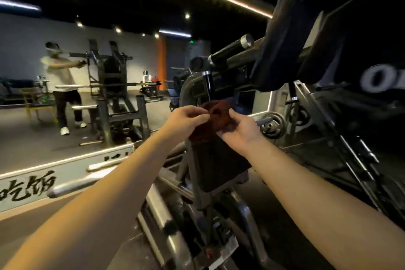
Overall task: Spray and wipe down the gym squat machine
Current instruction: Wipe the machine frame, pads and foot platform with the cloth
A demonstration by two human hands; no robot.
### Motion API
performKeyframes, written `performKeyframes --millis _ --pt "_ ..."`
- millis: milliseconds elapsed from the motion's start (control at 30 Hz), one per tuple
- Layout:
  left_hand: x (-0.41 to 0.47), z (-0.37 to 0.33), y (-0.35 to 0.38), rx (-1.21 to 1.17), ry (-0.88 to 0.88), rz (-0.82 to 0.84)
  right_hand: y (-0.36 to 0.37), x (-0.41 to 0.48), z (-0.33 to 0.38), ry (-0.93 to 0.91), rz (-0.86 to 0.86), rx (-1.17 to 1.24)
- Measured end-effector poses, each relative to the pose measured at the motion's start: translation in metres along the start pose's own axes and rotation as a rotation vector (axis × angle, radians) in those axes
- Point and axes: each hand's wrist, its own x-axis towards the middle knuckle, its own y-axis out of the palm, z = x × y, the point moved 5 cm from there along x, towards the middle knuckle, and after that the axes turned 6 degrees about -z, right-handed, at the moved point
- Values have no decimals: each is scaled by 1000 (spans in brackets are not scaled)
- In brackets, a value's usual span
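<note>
One dark red cloth is held bunched before the one squat machine, just above its black pad. Two grips hold it: the left grip pinches its left side, and the right grip curls round its right side. One weight plate lies just right of them. One other person stands far left.

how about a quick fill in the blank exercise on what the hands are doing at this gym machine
1. The left hand and right hand together pinch a dark red ____.
2. They hold it in front of the squat machine, just below its short ____ handle.
3. Far off on the ____ of the view, a person stands at another machine.

Missing words: cloth; black; left
</note>
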Motion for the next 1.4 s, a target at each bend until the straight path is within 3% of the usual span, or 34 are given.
performKeyframes --millis 133,300,367,567,767,900,1133,1233,1400 --pt "48 -11 5 -25 97 8 19 27 35 -169 -98 -112" --pt "114 -33 -6 -21 277 -379 48 67 77 -540 -272 -525" --pt "137 -47 -6 63 344 -439 67 76 78 -637 -240 -720" --pt "180 -55 5 305 500 -406 85 103 81 -776 54 -1155" --pt "186 -47 9 268 573 -472 74 129 83 -877 54 -1068" --pt "187 -38 6 200 593 -445 65 128 76 -944 34 -1108" --pt "189 -28 2 102 644 -349 12 97 37 -903 -108 -1221" --pt "190 -28 3 89 644 -337 25 97 40 -916 -159 -1202" --pt "194 -29 -2 107 646 -298 86 114 70 -1088 -223 -1003"
